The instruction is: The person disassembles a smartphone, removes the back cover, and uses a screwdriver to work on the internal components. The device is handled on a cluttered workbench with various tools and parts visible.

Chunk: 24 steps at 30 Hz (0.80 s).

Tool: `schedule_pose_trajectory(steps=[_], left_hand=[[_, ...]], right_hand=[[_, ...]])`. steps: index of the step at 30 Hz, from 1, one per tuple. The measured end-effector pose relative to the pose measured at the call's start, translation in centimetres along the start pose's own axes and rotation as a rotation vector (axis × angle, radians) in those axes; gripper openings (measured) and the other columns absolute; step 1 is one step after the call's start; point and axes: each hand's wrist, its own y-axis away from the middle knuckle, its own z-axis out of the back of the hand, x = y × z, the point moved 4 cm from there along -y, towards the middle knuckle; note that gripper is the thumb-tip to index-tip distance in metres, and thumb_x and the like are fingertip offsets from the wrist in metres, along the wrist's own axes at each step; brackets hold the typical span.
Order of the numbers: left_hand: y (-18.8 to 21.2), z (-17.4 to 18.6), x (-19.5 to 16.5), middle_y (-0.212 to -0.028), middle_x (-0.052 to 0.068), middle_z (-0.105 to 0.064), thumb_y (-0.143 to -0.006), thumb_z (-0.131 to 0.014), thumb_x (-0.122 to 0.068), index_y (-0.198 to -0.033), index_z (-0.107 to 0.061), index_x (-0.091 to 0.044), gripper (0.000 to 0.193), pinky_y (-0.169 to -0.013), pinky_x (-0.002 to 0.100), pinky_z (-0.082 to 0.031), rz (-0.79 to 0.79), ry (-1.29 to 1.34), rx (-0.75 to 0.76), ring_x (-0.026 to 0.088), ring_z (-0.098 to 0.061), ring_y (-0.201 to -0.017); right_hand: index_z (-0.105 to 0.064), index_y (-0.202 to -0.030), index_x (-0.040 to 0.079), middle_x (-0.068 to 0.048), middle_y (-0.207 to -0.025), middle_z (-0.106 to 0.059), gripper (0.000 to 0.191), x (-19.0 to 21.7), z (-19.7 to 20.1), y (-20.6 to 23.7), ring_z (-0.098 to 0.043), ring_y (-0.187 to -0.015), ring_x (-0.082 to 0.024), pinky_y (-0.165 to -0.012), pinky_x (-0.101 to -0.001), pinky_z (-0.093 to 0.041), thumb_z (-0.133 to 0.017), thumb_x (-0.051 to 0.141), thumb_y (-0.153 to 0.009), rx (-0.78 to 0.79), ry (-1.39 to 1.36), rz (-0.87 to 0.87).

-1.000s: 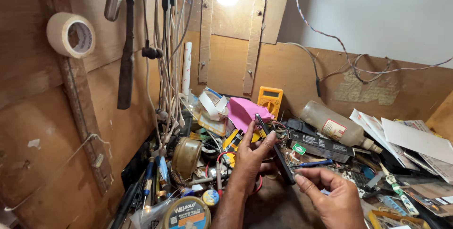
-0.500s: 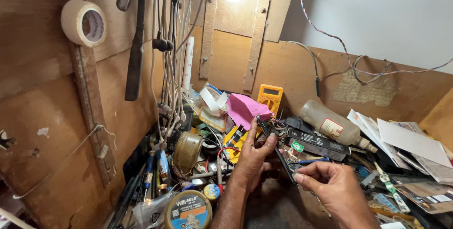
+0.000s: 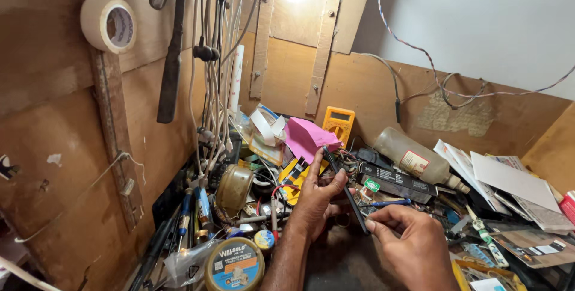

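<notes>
Low centre of the frame, both hands pinch 1 thin black probe [image 3: 346,192]: left hand [image 3: 317,198] clenched on its upper end, right hand [image 3: 407,240] gripping the lower tip. Since a second ago the right hand has slid nearer, above the cluttered desk [image 3: 335,261].

Place: I am working in a small repair workshop | Signs: cables [image 3: 211,87] hanging on plywood wall [image 3: 72,147], yellow multimeter [image 3: 338,124], solder spool [image 3: 234,264] crowding my desk [image 3: 341,261]
</notes>
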Motion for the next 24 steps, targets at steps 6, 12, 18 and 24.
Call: schedule_pose_trajectory(steps=[6,12,18,24], left_hand=[[0.0,0.1,0.0,-0.106,0.004,-0.068,-0.088,-0.074,-0.017,-0.163,-0.022,-0.033,0.093,-0.074,0.052,-0.063,-0.005,0.011,-0.01,0.022,-0.07,-0.088],[0.5,-0.2,-0.4,-0.106,0.004,-0.068,-0.088,-0.075,-0.017,-0.164,-0.022,-0.033,0.094,-0.073,0.05,-0.062,-0.021,0.014,0.0,0.021,-0.07,-0.086],[0.8,-0.5,-0.7,-0.11,0.005,-0.07,-0.087,-0.075,-0.021,-0.163,-0.025,-0.032,0.092,-0.073,0.049,-0.062,0.004,-0.021,-0.009,0.019,-0.072,-0.091],[1.1,-0.9,-0.9,-0.112,0.005,-0.071,-0.086,-0.078,-0.029,-0.162,-0.028,-0.03,0.091,-0.062,0.041,-0.061,-0.014,-0.111,-0.004,0.016,-0.072,-0.09]], right_hand=[[-0.08,-0.093,0.014,-0.006,-0.092,-0.077,0.018,3.6,0.8,2.3,-0.073,-0.09,-0.027,-0.078,-0.0365,-0.055,-0.083,0.022,-0.078,-0.137,0.275,0.201],[-0.08,-0.091,0.011,-0.007,-0.087,-0.079,0.014,1.6,0.4,1.8,-0.076,-0.077,-0.021,-0.071,-0.0348,-0.058,-0.083,0.019,-0.08,-0.12,0.071,0.04],[-0.084,-0.088,0.001,-0.006,-0.075,-0.082,0.018,-3.0,-0.6,-1.6,-0.065,-0.066,-0.009,-0.063,-0.0284,-0.054,-0.085,0.017,-0.081,0.153,-0.21,-0.057],[-0.08,-0.094,-0.002,-0.006,-0.074,-0.074,0.02,-4.8,-0.3,-2.2,-0.054,-0.062,-0.013,-0.057,-0.0306,-0.041,-0.085,0.014,-0.083,0.267,-0.363,-0.303]])
